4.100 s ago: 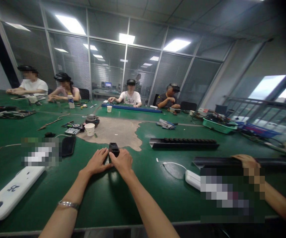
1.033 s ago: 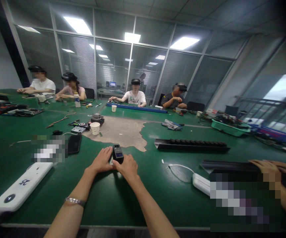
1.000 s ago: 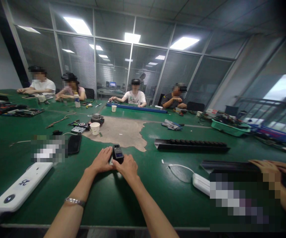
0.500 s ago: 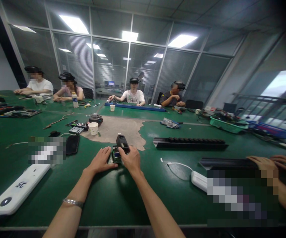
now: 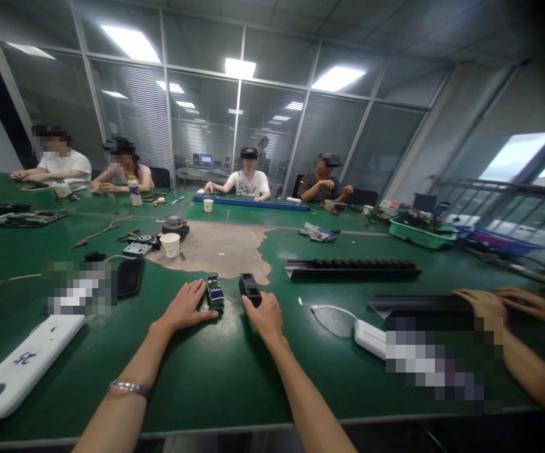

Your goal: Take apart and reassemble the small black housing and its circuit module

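My left hand (image 5: 186,307) lies on the green table with its fingers stretched out and its thumb apart. Its fingertips and thumb touch or nearly touch the left side and near end of a small circuit board (image 5: 214,293) that carries a blue part. To the right of the board, my right hand (image 5: 265,314) grips a black plastic housing (image 5: 250,289) with rectangular openings, thumb on the near left side. A gap of table separates housing and board. The right hand's other fingers are partly hidden behind the housing.
Left are a white power strip (image 5: 27,365) and a dark phone (image 5: 129,277). Ahead stands a paper cup (image 5: 170,245). A long black channel (image 5: 352,270) lies to the right, near another person's hands (image 5: 487,308) on a second channel. Several people sit across the table.
My right hand has moved the black housing off the circuit board to the right and set it lower. My left hand stays beside the board. The view has shifted slightly.
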